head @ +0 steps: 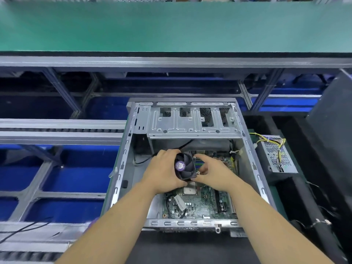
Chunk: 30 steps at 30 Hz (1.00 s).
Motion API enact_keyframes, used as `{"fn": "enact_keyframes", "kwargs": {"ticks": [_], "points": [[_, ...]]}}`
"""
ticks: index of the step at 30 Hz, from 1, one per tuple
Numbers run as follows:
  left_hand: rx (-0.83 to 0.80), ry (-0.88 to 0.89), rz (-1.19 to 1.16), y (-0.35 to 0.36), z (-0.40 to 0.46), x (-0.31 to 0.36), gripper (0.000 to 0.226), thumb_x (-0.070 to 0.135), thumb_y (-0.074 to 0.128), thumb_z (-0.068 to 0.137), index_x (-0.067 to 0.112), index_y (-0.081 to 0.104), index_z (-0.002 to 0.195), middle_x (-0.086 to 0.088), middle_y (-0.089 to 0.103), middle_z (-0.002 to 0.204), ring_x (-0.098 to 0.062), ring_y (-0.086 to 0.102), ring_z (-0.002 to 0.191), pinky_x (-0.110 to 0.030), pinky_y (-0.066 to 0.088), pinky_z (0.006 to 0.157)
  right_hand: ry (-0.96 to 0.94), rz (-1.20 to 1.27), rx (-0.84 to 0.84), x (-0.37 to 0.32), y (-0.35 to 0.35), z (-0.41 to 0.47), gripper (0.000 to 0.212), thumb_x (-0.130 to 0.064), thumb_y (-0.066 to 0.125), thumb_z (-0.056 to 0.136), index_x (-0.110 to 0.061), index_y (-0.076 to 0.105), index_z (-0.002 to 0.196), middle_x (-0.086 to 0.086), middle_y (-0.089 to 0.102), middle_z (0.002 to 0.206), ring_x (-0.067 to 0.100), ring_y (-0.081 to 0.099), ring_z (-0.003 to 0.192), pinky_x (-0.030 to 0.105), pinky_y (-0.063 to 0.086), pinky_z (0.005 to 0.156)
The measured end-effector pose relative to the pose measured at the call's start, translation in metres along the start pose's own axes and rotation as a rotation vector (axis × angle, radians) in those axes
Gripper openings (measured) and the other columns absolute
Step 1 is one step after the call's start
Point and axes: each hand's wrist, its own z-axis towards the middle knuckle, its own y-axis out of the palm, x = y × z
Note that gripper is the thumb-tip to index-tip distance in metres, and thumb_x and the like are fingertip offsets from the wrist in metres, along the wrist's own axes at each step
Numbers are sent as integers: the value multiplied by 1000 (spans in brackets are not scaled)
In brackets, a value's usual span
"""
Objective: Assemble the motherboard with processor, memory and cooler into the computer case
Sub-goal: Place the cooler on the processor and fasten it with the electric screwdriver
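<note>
Head view | two hands: left grip (163,168), right grip (209,172) both holding one cooler (184,165) | one case (192,121)

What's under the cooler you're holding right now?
Below the cooler, held by the left hand and right hand, the processor lies bare on the motherboard. Its far edge and the board beneath the fan are covered.

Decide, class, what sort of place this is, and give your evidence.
Probably a computer assembly line: an open case holding a motherboard, a green conveyor belt, and both hands fitting a cooler.
</note>
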Motion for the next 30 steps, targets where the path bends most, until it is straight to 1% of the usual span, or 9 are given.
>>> {"fn": "enact_keyframes", "kwargs": {"ticks": [5,7,9,11,15,20,24,27,30], "points": [[-20,32,59,1,1,2,101,56,82,52,25,42,139,7,53,129,-18,43,119,-39,44,99,33,-46,-61,2,-3,0,101,-40,86,75,-36,27,157,-8,61,117,0,58,86,22,45,81],[-18,37,69,0,0,3,101,56,82,53,24,42,140,7,53,131,-19,43,120,-39,44,99,31,-122,-103,3,-3,-3,99,-29,81,81,-37,20,158,-18,54,108,-5,52,74,14,42,69],[-18,36,69,-1,-1,4,101,56,82,54,23,41,141,7,52,131,-20,42,122,-39,43,100,35,-162,-107,1,-4,-4,94,-17,71,85,-37,17,159,-19,51,102,-5,54,65,9,39,57],[-22,38,66,-1,-2,5,101,56,82,55,23,41,141,7,52,132,-20,41,124,-39,42,101,34,-177,-66,-3,-5,-5,88,-13,64,86,-37,20,158,-15,55,100,1,61,67,13,44,57],[5,15,37,0,-1,5,103,63,80,53,24,41,140,6,53,129,-18,42,122,-37,43,99,47,-264,65,-8,-5,-6,69,-15,63,87,-31,37,149,-2,65,91,18,64,81,40,57,76],[41,-9,7,3,2,6,102,70,77,51,25,43,136,9,54,124,-14,44,114,-35,45,96,154,-336,290,-12,-12,-7,35,-30,69,86,-25,64,121,1,70,106,24,66,94,35,55,77],[46,-60,-57,4,3,6,104,73,74,50,26,42,137,10,52,123,-13,44,115,-34,46,96,189,-220,370,-10,-12,-6,15,-36,70,87,-24,62,89,-4,65,86,10,58,70,28,43,56],[42,-70,-57,5,3,6,103,74,74,51,26,43,137,10,52,123,-12,44,114,-31,44,93,156,-196,371,-10,-10,-5,15,-34,68,90,-21,62,88,-5,58,77,14,56,64,27,40,51],[23,-59,-35,6,3,5,106,74,75,53,25,41,141,11,53,127,-11,42,116,-31,44,95,129,-176,360,-9,-9,-5,7,-28,68,89,-23,62,90,-4,58,77,17,54,58,32,45,54]]}}
